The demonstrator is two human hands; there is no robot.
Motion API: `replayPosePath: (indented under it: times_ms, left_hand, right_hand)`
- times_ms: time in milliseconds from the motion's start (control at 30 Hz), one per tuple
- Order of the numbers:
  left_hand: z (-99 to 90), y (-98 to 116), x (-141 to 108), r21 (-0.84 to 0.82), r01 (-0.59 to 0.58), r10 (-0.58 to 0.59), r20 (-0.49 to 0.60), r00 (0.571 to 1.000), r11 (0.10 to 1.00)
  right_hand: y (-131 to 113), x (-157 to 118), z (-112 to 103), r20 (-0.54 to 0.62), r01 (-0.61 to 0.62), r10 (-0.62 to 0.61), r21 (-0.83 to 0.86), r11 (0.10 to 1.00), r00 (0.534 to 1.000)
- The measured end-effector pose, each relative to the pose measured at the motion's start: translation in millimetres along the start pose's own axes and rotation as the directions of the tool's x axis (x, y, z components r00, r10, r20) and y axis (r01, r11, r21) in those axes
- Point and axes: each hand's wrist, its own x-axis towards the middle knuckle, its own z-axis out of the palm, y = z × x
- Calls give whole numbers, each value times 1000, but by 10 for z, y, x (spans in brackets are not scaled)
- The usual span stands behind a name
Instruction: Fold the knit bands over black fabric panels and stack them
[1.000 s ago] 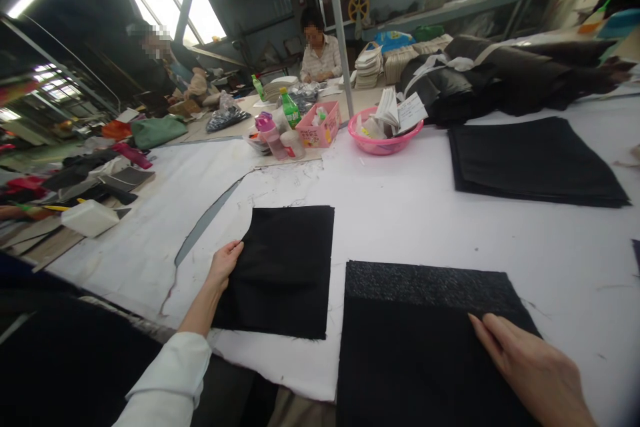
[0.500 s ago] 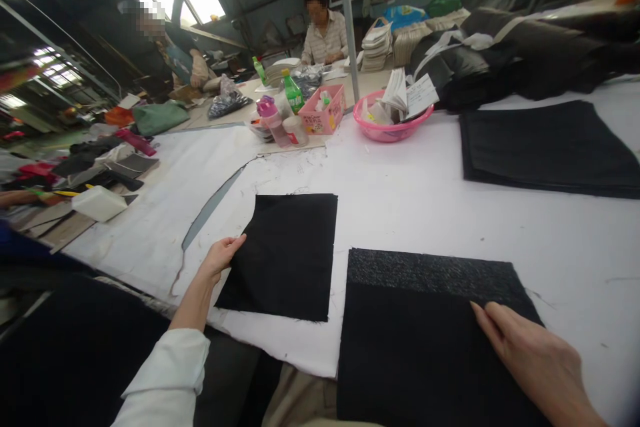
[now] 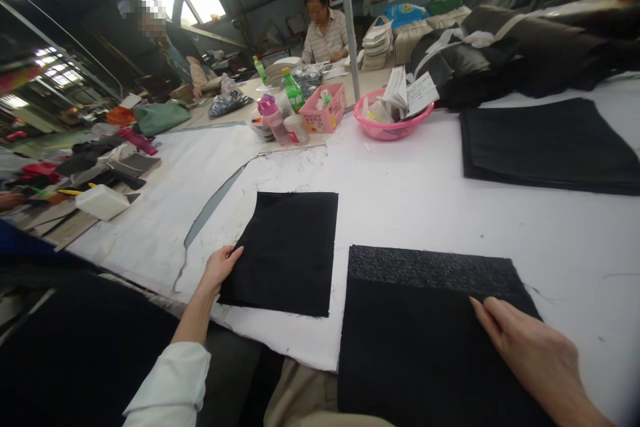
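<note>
A smaller stack of black fabric (image 3: 290,257) lies on the white-covered table, and my left hand (image 3: 221,267) pinches its left edge between thumb and fingers. To the right is a larger black fabric piece (image 3: 410,347), with a speckled dark grey strip (image 3: 430,270) showing along its far side. My right hand (image 3: 525,340) rests over that piece, thumb and fingers closed together at the border of the plain black layer and the strip. Its other fingers are curled under and partly hidden.
Farther right lies another black fabric stack (image 3: 545,143). A pink basin (image 3: 393,127) with papers, a pink box (image 3: 325,113), a purple-capped bottle (image 3: 274,121) and a white jar (image 3: 296,130) stand beyond. A white block (image 3: 103,202) sits at left. Two people work at the back.
My left hand has slipped slightly lower along the left edge of the smaller fabric stack. My right hand stays nearly in place. The person at the back left has shifted an arm.
</note>
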Motion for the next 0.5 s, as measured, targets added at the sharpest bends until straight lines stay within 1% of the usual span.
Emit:
replayPosePath:
  times_ms: [200, 367, 500]
  left_hand:
    - [1, -48, 16, 2, -4, 4, 9, 1000, 1000]
    - [0, -78, 35, 25, -51, 51, 19, 999, 998]
    - [-5, -59, 39, 56, -87, 87, 3, 996, 995]
  right_hand:
    - [0, -18, 22, 18, -18, 18, 6, 1000, 1000]
    - [13, -36, 54, 37, -20, 19, 35, 999, 999]
    - [30, -91, 117, 55, -37, 33, 72, 997, 998]
